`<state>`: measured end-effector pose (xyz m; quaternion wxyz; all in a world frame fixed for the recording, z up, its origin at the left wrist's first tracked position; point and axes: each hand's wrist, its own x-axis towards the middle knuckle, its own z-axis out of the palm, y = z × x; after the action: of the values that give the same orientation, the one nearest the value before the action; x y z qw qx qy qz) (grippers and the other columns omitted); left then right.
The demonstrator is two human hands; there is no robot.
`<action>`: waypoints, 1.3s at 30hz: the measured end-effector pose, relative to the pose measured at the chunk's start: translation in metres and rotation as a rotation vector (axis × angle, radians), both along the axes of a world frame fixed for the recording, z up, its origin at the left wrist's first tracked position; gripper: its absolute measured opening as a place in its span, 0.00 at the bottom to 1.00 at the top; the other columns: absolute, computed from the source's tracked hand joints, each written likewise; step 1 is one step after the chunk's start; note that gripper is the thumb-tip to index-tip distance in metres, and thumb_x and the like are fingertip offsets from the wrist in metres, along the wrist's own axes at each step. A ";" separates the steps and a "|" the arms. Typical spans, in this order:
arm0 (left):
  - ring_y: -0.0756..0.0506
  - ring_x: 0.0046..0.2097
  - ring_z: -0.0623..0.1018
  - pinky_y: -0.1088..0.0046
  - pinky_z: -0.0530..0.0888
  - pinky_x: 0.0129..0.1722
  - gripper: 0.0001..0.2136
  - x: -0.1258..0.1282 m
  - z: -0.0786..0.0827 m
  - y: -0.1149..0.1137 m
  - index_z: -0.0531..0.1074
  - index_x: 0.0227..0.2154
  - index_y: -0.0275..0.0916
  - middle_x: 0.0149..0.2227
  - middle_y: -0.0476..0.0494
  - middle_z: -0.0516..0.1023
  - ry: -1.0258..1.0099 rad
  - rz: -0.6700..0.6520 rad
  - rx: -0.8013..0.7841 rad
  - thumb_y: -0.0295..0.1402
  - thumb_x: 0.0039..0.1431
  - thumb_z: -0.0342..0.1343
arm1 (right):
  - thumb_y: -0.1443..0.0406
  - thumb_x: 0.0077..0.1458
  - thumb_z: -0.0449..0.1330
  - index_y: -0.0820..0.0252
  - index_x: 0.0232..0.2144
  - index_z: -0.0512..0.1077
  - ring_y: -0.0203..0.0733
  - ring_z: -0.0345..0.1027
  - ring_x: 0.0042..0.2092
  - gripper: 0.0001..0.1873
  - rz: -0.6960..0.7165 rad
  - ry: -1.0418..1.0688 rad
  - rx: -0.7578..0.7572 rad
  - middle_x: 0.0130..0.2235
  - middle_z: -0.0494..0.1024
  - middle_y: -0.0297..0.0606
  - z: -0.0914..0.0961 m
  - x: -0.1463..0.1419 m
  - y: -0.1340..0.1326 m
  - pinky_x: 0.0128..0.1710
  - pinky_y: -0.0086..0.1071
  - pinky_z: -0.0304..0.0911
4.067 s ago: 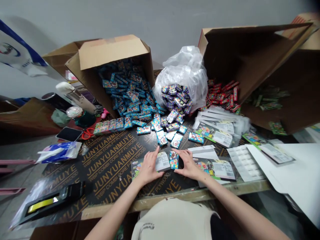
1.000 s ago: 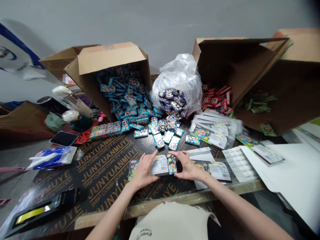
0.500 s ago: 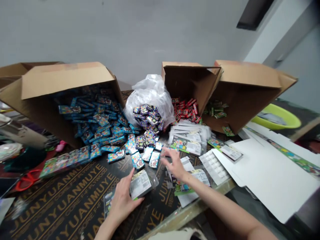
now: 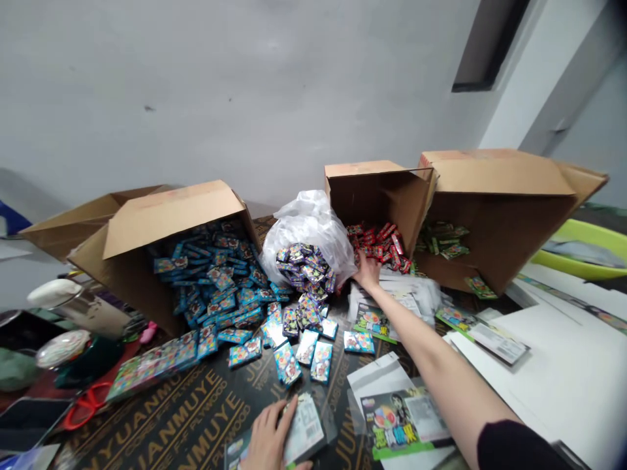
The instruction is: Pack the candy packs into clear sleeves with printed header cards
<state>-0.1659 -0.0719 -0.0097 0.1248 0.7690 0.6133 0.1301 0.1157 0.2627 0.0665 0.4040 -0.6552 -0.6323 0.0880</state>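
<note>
My left hand (image 4: 270, 432) is low in the view, its fingers across a flat printed packet (image 4: 309, 427) in clear plastic and its thumb at the near edge. My right hand (image 4: 368, 271) reaches to the small red candy packs (image 4: 378, 243) at the mouth of a cardboard box (image 4: 382, 171). Its fingertips are partly hidden among them, so their grip does not show. Several small blue packs (image 4: 321, 362) lie loose beyond my left hand. Purple packs (image 4: 306, 267) spill from a white plastic bag (image 4: 313, 215) beside my right hand.
A large box (image 4: 176, 209) of blue packs stands left, another box (image 4: 499, 173) with green packs right. Printed packets (image 4: 392, 424) and white sheets (image 4: 553, 352) lie to the right. Red scissors (image 4: 88, 406), a jar (image 4: 91, 307) and a lime basin (image 4: 582, 238) flank the work area.
My right hand has moved forward from the loose blue packs to the red ones. A blue pack now lies near where it was. My left hand stays at the printed packet; the view has tilted up.
</note>
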 end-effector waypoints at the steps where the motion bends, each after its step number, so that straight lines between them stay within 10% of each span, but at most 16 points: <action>1: 0.36 0.52 0.65 0.58 0.63 0.51 0.39 0.000 0.001 -0.001 0.56 0.57 0.46 0.51 0.39 0.66 -0.002 0.013 -0.011 0.46 0.39 0.61 | 0.62 0.43 0.58 0.66 0.54 0.55 0.54 0.60 0.46 0.34 -0.022 0.051 0.012 0.42 0.71 0.51 0.004 0.003 0.003 0.45 0.46 0.50; 8: 0.35 0.54 0.63 0.51 0.58 0.54 0.35 0.022 0.043 0.005 0.59 0.55 0.48 0.53 0.39 0.65 -0.182 -0.017 0.014 0.41 0.40 0.62 | 0.57 0.45 0.58 0.62 0.52 0.56 0.41 0.68 0.35 0.32 0.181 0.251 0.083 0.36 0.74 0.40 0.031 0.013 -0.070 0.33 0.33 0.64; 14: 0.42 0.41 0.74 0.65 0.70 0.44 0.19 0.080 0.092 0.039 0.72 0.43 0.36 0.41 0.39 0.76 -1.083 0.307 -0.145 0.41 0.49 0.56 | 0.64 0.45 0.60 0.54 0.54 0.58 0.45 0.64 0.46 0.33 0.703 0.134 -0.011 0.47 0.69 0.41 0.028 -0.034 -0.225 0.46 0.39 0.62; 19: 0.49 0.24 0.72 0.73 0.69 0.28 0.16 0.080 0.096 0.041 0.74 0.26 0.31 0.22 0.45 0.75 -1.451 0.458 -0.334 0.42 0.45 0.58 | 0.58 0.41 0.64 0.55 0.58 0.51 0.49 0.59 0.52 0.43 0.859 0.136 -0.134 0.52 0.63 0.44 0.023 -0.041 -0.270 0.51 0.43 0.57; 25: 0.51 0.20 0.68 0.75 0.65 0.24 0.18 0.063 0.091 0.018 0.73 0.21 0.31 0.18 0.47 0.71 -1.284 0.409 -0.440 0.45 0.44 0.58 | 0.62 0.39 0.63 0.54 0.57 0.50 0.49 0.50 0.57 0.44 1.104 0.053 -0.097 0.56 0.58 0.42 0.029 -0.039 -0.277 0.56 0.44 0.48; 30: 0.41 0.42 0.71 0.66 0.65 0.44 0.19 0.037 0.076 0.002 0.75 0.35 0.36 0.36 0.41 0.76 -0.929 0.321 -0.292 0.46 0.48 0.55 | 0.67 0.36 0.59 0.57 0.50 0.58 0.50 0.56 0.52 0.34 0.841 -0.063 -0.049 0.49 0.65 0.42 0.011 -0.040 -0.278 0.53 0.45 0.47; 34: 0.36 0.53 0.62 0.55 0.55 0.54 0.39 0.018 0.056 -0.011 0.58 0.55 0.40 0.53 0.36 0.65 -0.236 0.033 -0.091 0.45 0.38 0.62 | 0.67 0.38 0.58 0.56 0.51 0.59 0.51 0.57 0.53 0.33 0.770 -0.207 -0.054 0.49 0.66 0.43 -0.016 -0.032 -0.274 0.55 0.50 0.37; 39: 0.38 0.53 0.63 0.55 0.55 0.55 0.44 0.016 0.050 -0.019 0.44 0.60 0.39 0.53 0.37 0.63 -0.202 0.010 -0.024 0.37 0.41 0.60 | 0.65 0.36 0.62 0.56 0.55 0.53 0.52 0.57 0.54 0.41 0.947 -0.080 -0.191 0.52 0.65 0.44 -0.022 -0.028 -0.276 0.56 0.50 0.35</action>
<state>-0.1498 -0.0909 0.0405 0.1946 0.7474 0.6028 0.2004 0.0878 -0.0129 0.0449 0.2331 -0.3323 -0.8651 0.2947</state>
